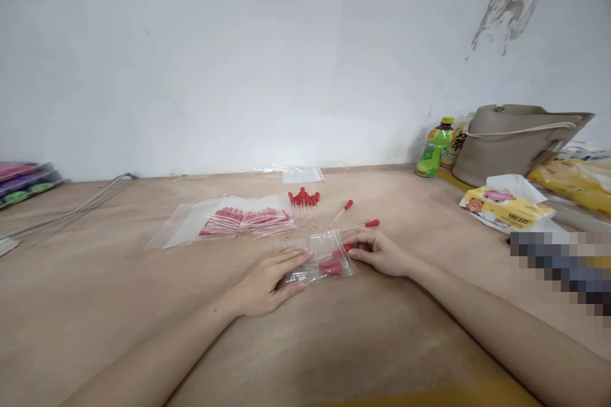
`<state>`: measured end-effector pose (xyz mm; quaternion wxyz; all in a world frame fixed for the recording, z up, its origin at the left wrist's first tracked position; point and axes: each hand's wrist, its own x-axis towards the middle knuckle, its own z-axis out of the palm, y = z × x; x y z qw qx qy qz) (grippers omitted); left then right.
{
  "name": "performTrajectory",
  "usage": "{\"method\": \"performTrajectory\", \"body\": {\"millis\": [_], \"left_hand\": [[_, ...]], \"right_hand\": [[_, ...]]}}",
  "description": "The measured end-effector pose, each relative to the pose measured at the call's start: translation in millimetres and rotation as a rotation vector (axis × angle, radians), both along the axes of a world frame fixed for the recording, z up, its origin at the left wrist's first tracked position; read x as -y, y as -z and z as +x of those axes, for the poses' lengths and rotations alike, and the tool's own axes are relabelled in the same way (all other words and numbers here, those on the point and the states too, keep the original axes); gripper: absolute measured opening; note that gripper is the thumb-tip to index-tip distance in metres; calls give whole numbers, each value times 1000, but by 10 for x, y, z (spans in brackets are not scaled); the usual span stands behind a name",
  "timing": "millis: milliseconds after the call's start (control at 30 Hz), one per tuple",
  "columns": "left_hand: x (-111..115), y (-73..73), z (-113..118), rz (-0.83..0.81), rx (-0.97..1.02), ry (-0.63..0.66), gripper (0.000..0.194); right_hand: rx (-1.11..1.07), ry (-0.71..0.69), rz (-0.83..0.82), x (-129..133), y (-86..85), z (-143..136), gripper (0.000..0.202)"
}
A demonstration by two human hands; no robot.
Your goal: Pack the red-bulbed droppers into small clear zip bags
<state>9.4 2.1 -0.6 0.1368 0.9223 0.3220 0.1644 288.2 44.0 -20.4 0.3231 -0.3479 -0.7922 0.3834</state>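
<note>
White wall (238, 44) behind, brown tabletop (119, 299) below. Far R: green bottle (433, 149) & grey tote (501, 149), tissue pack (508, 208) nearer me.

Clear bag (321, 253) lies on tabletop directly in front of me, btwn my hands. L hand (272, 276) rests palm-down on its L part, fingers spread on top, thumb at near edge; pressing, not clenched. R hand (377, 252) at bag's R end: thumb & fingertips closed on a red-bulbed dropper (350, 247). Can't tell how far it sits inside, or if film is caught too. Other red bulbs (330, 265) show thru plastic.

Beyond: dropper cluster (303, 199), bulbs toward wall; far loose dropper (348, 205) & near loose dropper (372, 223) to its R. Stack of filled bags (248, 221) to L, overlapping.

Step in hand, est.: loading droppers into bag. Next move prob. calls for L hand steady on bag, a light pinch, & a straight push w/o snagging film.
</note>
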Motion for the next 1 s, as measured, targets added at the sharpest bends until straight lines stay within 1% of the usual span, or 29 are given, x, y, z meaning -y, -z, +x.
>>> {"method": "performTrajectory", "body": {"millis": [67,100,167,233,300,367,433,467,500,567,633,667,733,800,900,1000], "left_hand": [[0,-1,2,-4,4,2,49],[1,-3,3,-5,4,4,49],[2,-7,6,-6,1,5,49],[4,-13,9,-5,-8,8,49],[5,-19,12,-6,-15,9,48],[2,-23,13,-12,-17,10,49],[-3,-23,13,-17,-11,18,48],[-7,-21,11,-19,-7,23,48],[-11,-19,9,-20,-4,27,47],[-17,-11,4,-21,2,30,46],[-21,-3,-3,-25,8,26,46],[-23,1,-7,-27,10,24,46],[-24,7,-12,-31,14,19,46],[-23,9,-14,-27,16,14,46],[-17,2,-13,-22,4,11,46],[-12,-12,-9,-25,-10,7,45]], "right_hand": [[19,-20,62,11,-11,-41,17],[10,-7,58,14,-7,-65,17],[-16,63,5,11,17,-115,17],[-22,165,-42,1,53,-161,18],[-3,230,-41,-4,79,-201,19],[23,202,18,0,78,-229,18],[46,110,93,8,47,-228,17],[53,87,133,8,23,-209,16],[61,96,170,3,-5,-174,16],[93,202,225,-25,-65,-48,14],[165,305,245,-75,-117,138,14],[211,321,237,-106,-135,243,17],[293,334,220,-169,-142,438,26],[335,333,180,-226,-114,577,31],[309,298,97,-282,-54,656,28],[214,239,17,-293,-49,678,29]]}}
